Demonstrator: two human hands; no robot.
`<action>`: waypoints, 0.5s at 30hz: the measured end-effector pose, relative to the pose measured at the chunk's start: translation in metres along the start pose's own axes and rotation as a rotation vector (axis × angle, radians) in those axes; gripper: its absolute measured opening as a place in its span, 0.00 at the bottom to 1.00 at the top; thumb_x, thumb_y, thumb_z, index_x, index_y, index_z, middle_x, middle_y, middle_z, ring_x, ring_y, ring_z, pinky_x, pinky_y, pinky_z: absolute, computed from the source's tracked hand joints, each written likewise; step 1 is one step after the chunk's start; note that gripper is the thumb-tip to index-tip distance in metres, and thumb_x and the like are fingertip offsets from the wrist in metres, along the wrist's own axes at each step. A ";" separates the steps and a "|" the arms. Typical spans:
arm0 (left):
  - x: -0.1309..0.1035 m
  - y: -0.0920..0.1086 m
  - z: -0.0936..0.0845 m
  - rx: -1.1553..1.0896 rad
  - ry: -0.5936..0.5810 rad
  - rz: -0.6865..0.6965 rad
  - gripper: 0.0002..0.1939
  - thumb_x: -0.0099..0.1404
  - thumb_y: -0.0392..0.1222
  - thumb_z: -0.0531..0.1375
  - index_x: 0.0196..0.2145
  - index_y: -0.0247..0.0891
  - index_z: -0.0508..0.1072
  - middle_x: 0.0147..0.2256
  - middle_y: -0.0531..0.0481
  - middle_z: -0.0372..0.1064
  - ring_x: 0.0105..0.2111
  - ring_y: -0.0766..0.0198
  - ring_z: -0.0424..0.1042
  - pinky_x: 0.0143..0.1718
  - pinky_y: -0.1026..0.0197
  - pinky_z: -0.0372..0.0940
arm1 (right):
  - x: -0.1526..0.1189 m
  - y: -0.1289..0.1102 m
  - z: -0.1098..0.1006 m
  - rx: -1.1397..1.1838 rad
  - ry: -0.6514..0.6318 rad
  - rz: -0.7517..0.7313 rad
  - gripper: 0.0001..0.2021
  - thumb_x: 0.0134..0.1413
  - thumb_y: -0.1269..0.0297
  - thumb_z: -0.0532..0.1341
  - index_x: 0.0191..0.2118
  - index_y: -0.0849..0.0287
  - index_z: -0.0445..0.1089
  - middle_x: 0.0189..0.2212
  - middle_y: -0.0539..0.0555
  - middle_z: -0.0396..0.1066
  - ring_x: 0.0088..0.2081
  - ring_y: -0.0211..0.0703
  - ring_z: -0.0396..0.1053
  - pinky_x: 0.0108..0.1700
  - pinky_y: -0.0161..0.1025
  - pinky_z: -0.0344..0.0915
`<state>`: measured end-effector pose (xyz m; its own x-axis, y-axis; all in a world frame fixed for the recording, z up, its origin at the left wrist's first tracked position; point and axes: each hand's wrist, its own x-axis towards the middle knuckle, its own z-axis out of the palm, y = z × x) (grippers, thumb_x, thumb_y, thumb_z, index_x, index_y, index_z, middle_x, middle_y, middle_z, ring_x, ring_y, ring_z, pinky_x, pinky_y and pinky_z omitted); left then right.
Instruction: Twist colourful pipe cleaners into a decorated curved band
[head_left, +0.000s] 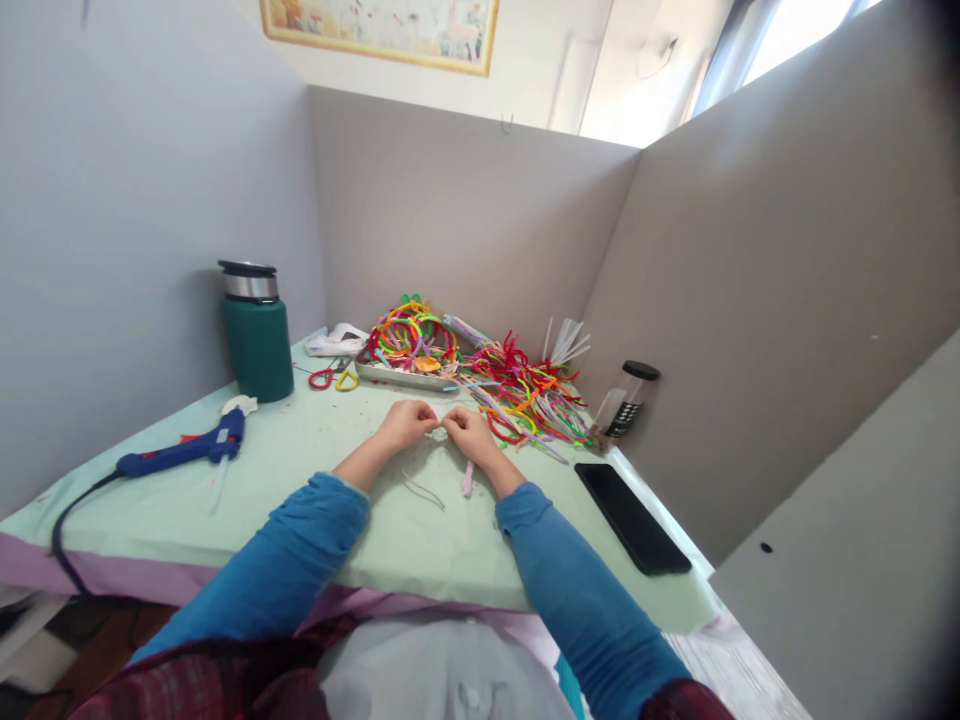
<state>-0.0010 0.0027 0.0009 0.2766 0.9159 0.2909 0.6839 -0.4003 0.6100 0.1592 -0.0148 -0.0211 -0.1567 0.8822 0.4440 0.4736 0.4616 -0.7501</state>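
Observation:
My left hand [407, 424] and my right hand [471, 434] meet over the middle of the table, fingertips pinched almost together. Whatever lies between the fingers is too small to make out. Just below my right hand a small pink piece [468, 480] rests on the pale green cloth [300, 520]. Thin grey wires [424, 491] lie beneath and between my wrists. Beyond my hands is a metal tray [405, 378] heaped with coloured pipe cleaners, and a loose pile of pipe cleaners [525, 385] spreads to its right.
On the left are a blue glue gun [184, 450] with its cord and a green bottle [259, 345]. Red-handled and yellow-handled scissors [334, 380] lie near the tray. A black phone [631, 518] and a clear black-lidded bottle [626, 400] are at the right. Grey partitions [472, 200] enclose the table.

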 end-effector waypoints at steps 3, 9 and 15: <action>0.000 0.001 -0.001 0.001 -0.018 -0.001 0.12 0.51 0.46 0.57 0.28 0.34 0.75 0.24 0.49 0.73 0.26 0.65 0.68 0.26 0.66 0.57 | 0.000 -0.001 0.000 -0.003 -0.001 -0.002 0.08 0.47 0.63 0.53 0.25 0.60 0.66 0.18 0.47 0.64 0.23 0.35 0.59 0.27 0.32 0.55; -0.001 0.002 -0.001 -0.066 -0.046 -0.034 0.12 0.51 0.45 0.57 0.27 0.33 0.74 0.23 0.49 0.72 0.25 0.65 0.68 0.25 0.66 0.57 | -0.001 0.000 0.000 0.004 -0.006 -0.006 0.08 0.46 0.63 0.53 0.25 0.60 0.66 0.18 0.47 0.63 0.23 0.34 0.59 0.28 0.32 0.55; 0.001 -0.002 0.004 -0.096 -0.036 -0.056 0.13 0.51 0.46 0.57 0.29 0.33 0.73 0.23 0.49 0.72 0.25 0.64 0.69 0.25 0.66 0.57 | 0.000 0.000 0.000 0.017 0.001 -0.007 0.07 0.46 0.64 0.53 0.25 0.60 0.65 0.18 0.47 0.63 0.23 0.34 0.59 0.27 0.32 0.55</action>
<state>0.0005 0.0045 -0.0033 0.2652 0.9368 0.2282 0.6316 -0.3476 0.6930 0.1595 -0.0141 -0.0212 -0.1594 0.8790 0.4494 0.4580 0.4691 -0.7551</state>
